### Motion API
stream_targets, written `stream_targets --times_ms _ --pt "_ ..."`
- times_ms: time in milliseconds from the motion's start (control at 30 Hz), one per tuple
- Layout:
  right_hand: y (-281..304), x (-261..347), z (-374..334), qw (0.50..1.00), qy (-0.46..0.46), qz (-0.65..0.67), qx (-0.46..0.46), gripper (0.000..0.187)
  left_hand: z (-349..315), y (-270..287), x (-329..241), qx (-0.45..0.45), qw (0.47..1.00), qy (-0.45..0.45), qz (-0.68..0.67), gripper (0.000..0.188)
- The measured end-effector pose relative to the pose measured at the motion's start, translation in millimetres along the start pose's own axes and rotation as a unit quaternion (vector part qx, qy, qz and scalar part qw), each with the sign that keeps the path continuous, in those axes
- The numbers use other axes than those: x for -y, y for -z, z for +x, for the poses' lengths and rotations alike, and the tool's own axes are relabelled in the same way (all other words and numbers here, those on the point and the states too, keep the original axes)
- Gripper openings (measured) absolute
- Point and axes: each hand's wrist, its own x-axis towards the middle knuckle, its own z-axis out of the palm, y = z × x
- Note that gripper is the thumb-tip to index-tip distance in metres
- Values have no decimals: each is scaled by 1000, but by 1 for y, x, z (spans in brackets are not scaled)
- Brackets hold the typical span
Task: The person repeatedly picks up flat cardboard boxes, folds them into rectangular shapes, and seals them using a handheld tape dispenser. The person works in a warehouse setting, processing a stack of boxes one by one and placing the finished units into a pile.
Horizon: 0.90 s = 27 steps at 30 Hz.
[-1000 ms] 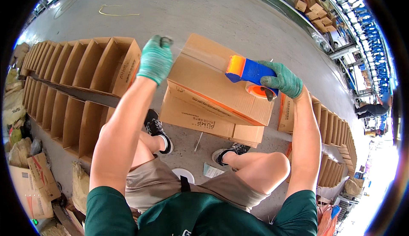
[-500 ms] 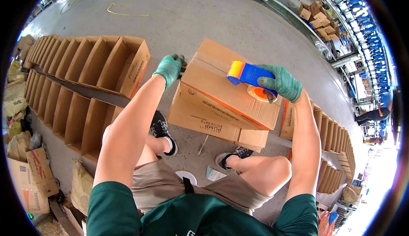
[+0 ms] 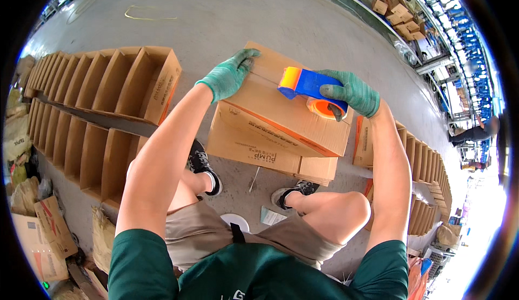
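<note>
I locate the cardboard box (image 3: 270, 102) beyond the knees, at the middle of the scene. The blue-and-orange tape dispenser (image 3: 316, 83) is over its right part; whether they touch, I cannot tell. My right hand (image 3: 354, 91) is wrapped around the dispenser's right end. My left hand (image 3: 230, 75) rests at the box's far left edge, fingers bent; I cannot tell whether it pinches the cardboard. Open boxes (image 3: 165, 91) stand in rows at left, others (image 3: 365, 146) at right. A yellow cord (image 3: 150, 17) lies on the far floor (image 3: 227, 13).
</note>
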Motion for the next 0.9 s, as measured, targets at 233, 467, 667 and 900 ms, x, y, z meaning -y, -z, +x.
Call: stream_targets --times_ms 233,467,667,900 --pt "59 -50 -87 993 -62 -100 -13 71 2 -7 7 -10 998 -49 25 33" --pt "116 -91 -208 960 -239 -140 -32 64 2 -3 12 -20 994 -99 45 37" --pt "92 -121 -158 931 -247 -267 -16 59 -1 -5 -4 7 1000 -13 23 43" --pt "45 -91 -102 953 -221 -195 64 57 -6 -11 -14 -17 1000 15 16 49"
